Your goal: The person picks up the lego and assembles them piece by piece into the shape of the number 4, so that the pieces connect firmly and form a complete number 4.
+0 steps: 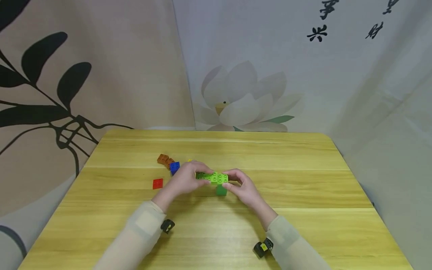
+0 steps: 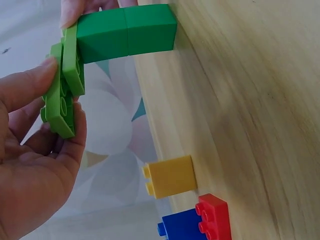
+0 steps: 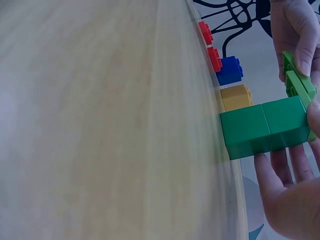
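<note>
Lime-green plastic shows in both hands, at the middle of a pale wooden table [image 1: 303,187]. Between thumb and fingers, the left hand [image 1: 189,178] pinches the left lime brick [image 1: 208,176], which sits at the higher level and reaches out to the left, part of its hollow underside showing in the left wrist view. The right hand [image 1: 243,188] grips the right lime brick [image 1: 222,178], its thumb on the near side and a finger on the far side. The left brick overlaps the left part of the right one; whether the two are pressed fully together I cannot tell.

Under the right lime brick comes the upper green block [image 2: 104,35], with the lower green block [image 2: 151,30] directly beneath it, the pair making a short upright column. Whether its foot touches the table is hard to tell.

To the left lie other pieces: a yellow block [image 2: 174,176], mostly hidden behind the left hand in the head view, a blue block [image 1: 174,168], some brown blocks [image 1: 163,159] at its far left, and a red block [image 1: 157,183] on the near side. Beyond the table's far edge hangs a cloth [image 1: 337,93] printed with a large pale flower [image 1: 248,99]
</note>
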The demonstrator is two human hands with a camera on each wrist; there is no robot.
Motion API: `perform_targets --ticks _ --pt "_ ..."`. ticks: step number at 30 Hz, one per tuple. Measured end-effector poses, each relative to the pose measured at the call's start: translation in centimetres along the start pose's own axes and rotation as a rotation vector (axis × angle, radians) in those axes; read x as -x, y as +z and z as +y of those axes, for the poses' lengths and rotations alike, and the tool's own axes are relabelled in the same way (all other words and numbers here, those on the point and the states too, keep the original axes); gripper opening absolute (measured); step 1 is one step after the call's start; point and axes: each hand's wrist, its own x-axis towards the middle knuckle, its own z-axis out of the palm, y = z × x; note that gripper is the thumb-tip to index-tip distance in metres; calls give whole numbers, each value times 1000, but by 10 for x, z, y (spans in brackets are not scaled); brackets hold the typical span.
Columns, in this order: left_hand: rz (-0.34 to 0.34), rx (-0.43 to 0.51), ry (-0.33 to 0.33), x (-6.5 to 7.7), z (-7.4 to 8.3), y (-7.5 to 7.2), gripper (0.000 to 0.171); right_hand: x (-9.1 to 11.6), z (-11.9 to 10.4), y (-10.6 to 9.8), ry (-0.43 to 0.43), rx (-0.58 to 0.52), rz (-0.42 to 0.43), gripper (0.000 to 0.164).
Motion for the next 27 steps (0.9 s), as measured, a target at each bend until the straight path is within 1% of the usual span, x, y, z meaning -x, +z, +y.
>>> perform_targets --ticks 5,9,14,22,27 --pt "-10 10 -19 -1 2 -1 26 1 0 1 -3 -5 1 32" --pt "-27 16 -51 -2 5 -3 25 1 -1 1 -18 -12 2 33" --pt "-39 33 -86 -4 6 -3 26 2 0 2 -13 -19 -1 32" --pt "-8 44 -87 0 1 2 26 2 0 2 -4 -20 1 32" --pt "15 40 -83 1 2 2 26 2 -1 3 -3 -21 3 32"
